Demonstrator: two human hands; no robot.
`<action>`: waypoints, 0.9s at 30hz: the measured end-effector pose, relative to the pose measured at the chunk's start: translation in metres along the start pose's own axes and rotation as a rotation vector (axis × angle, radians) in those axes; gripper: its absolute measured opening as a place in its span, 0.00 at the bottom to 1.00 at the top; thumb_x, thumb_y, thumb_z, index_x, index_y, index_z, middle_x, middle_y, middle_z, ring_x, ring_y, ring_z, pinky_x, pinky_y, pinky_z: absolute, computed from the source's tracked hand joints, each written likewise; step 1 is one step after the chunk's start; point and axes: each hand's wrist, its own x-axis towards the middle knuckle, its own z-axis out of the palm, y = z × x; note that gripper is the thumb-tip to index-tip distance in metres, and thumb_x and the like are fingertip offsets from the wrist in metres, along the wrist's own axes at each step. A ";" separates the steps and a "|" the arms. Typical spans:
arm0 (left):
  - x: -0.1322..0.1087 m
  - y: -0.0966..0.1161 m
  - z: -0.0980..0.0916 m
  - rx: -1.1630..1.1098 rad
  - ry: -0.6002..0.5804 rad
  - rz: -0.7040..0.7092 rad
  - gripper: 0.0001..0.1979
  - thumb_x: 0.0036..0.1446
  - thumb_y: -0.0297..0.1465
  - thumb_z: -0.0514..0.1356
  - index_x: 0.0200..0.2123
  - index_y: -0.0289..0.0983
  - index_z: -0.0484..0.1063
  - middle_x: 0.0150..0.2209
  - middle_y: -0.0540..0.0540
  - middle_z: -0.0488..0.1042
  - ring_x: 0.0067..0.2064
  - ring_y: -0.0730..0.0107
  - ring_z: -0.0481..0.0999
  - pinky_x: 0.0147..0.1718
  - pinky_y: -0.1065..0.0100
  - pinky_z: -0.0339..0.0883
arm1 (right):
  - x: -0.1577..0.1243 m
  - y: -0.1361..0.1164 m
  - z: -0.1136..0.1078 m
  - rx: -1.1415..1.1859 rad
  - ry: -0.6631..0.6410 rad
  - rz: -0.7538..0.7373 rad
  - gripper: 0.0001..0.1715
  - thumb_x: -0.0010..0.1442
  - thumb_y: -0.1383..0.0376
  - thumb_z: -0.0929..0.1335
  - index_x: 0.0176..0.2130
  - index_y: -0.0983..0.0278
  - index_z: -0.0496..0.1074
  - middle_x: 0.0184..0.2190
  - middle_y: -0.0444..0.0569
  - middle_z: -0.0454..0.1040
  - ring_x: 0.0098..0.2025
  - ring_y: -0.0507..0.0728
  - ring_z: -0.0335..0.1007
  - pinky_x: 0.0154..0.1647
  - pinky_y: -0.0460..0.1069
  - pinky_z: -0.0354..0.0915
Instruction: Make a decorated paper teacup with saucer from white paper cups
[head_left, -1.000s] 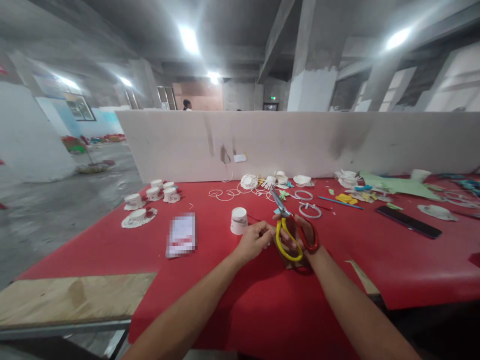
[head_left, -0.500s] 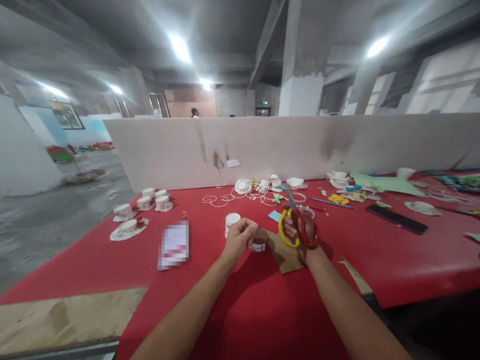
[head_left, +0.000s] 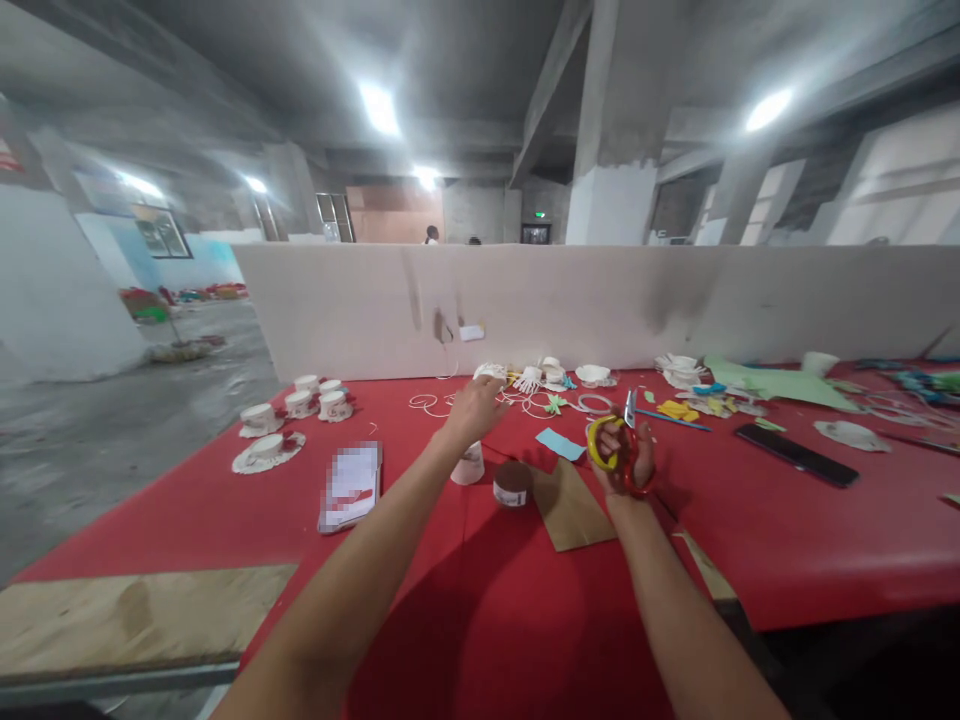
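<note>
My left hand reaches forward over the table with its fingers loosely bent and apart. Its fingertips are close to white frilled paper pieces and thin white string; nothing shows in its grasp. Below that hand stands a white paper cup, partly covered by the wrist. My right hand holds scissors with yellow and red handles, blades pointing up. Between the arms sits a round brown roll with a white label. Beside it lie brown paper and a light blue paper piece.
Several white cups on saucers stand at the left, near a pixelated flat object. At the right lie a dark phone, a blue pencil, yellow scraps and green paper. A pale panel borders the back.
My left hand has moved away from the brown roll, forward toward the white paper pieces. The right hand, still with the scissors, has shifted slightly right. The camera view has turned a little.
</note>
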 end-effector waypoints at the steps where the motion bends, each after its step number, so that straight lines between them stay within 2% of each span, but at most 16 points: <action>1: -0.007 -0.009 0.001 -0.032 0.015 -0.019 0.18 0.52 0.31 0.59 0.47 0.38 0.69 0.48 0.38 0.69 0.49 0.53 0.69 0.48 0.58 0.60 | 0.000 0.001 0.003 0.004 0.001 0.008 0.18 0.55 0.54 0.65 0.43 0.58 0.71 0.28 0.42 0.68 0.24 0.47 0.61 0.23 0.44 0.63; 4: -0.036 -0.036 0.007 -0.099 0.147 -0.186 0.20 0.53 0.36 0.58 0.49 0.37 0.67 0.48 0.36 0.69 0.49 0.53 0.69 0.48 0.57 0.61 | 0.001 0.003 0.009 0.002 0.025 0.049 0.19 0.54 0.52 0.65 0.43 0.57 0.71 0.34 0.45 0.72 0.30 0.51 0.66 0.30 0.49 0.66; 7: -0.063 -0.050 0.016 -0.241 0.148 -0.256 0.27 0.48 0.40 0.62 0.51 0.38 0.66 0.50 0.37 0.68 0.51 0.53 0.68 0.49 0.56 0.60 | 0.001 0.006 0.012 -0.036 0.046 0.076 0.19 0.53 0.52 0.65 0.43 0.57 0.71 0.37 0.46 0.72 0.33 0.53 0.67 0.34 0.51 0.66; 11: -0.083 -0.048 0.028 -0.474 0.161 -0.306 0.27 0.43 0.38 0.65 0.48 0.38 0.68 0.50 0.39 0.69 0.51 0.54 0.68 0.51 0.57 0.59 | 0.000 0.005 0.019 -0.126 0.044 0.129 0.18 0.54 0.52 0.64 0.42 0.57 0.70 0.36 0.46 0.71 0.34 0.54 0.67 0.34 0.51 0.67; 15: -0.090 -0.045 0.031 -0.639 0.254 -0.384 0.26 0.37 0.36 0.69 0.43 0.39 0.72 0.41 0.42 0.74 0.46 0.57 0.71 0.47 0.60 0.63 | -0.014 -0.007 0.049 -0.256 0.045 0.186 0.18 0.54 0.55 0.64 0.45 0.56 0.69 0.31 0.46 0.69 0.30 0.54 0.66 0.29 0.51 0.67; 18: -0.089 -0.048 0.028 -0.811 0.304 -0.505 0.27 0.38 0.39 0.68 0.44 0.37 0.70 0.33 0.46 0.74 0.35 0.65 0.74 0.36 0.66 0.67 | -0.050 -0.015 0.079 -0.338 0.014 0.225 0.19 0.56 0.56 0.62 0.47 0.56 0.69 0.27 0.46 0.67 0.23 0.52 0.61 0.22 0.49 0.63; 21: -0.086 -0.047 0.021 -1.122 0.316 -0.612 0.25 0.43 0.44 0.65 0.41 0.34 0.70 0.29 0.48 0.73 0.28 0.72 0.72 0.28 0.71 0.66 | -0.108 -0.013 0.097 -0.481 0.018 0.372 0.23 0.54 0.56 0.64 0.49 0.58 0.69 0.23 0.47 0.66 0.18 0.51 0.56 0.16 0.48 0.57; 22: -0.085 -0.044 0.018 -1.223 0.308 -0.647 0.23 0.44 0.45 0.64 0.39 0.34 0.69 0.27 0.48 0.73 0.26 0.73 0.71 0.27 0.71 0.66 | -0.130 -0.010 0.099 -0.541 0.045 0.465 0.24 0.53 0.56 0.66 0.49 0.58 0.69 0.23 0.47 0.67 0.17 0.51 0.57 0.16 0.48 0.56; 25: -0.088 -0.024 0.007 -1.505 0.266 -0.770 0.20 0.47 0.46 0.62 0.32 0.34 0.68 0.24 0.49 0.71 0.24 0.73 0.71 0.26 0.70 0.67 | -0.193 0.001 0.098 -0.771 0.120 0.727 0.29 0.50 0.52 0.69 0.51 0.57 0.68 0.26 0.49 0.70 0.19 0.53 0.61 0.17 0.49 0.57; 27: -0.097 -0.004 -0.002 -1.682 0.200 -0.823 0.20 0.50 0.47 0.60 0.32 0.34 0.68 0.26 0.47 0.73 0.26 0.71 0.73 0.29 0.67 0.69 | -0.224 0.006 0.099 -0.878 0.100 0.791 0.34 0.46 0.50 0.71 0.51 0.57 0.68 0.26 0.50 0.71 0.20 0.53 0.63 0.20 0.49 0.58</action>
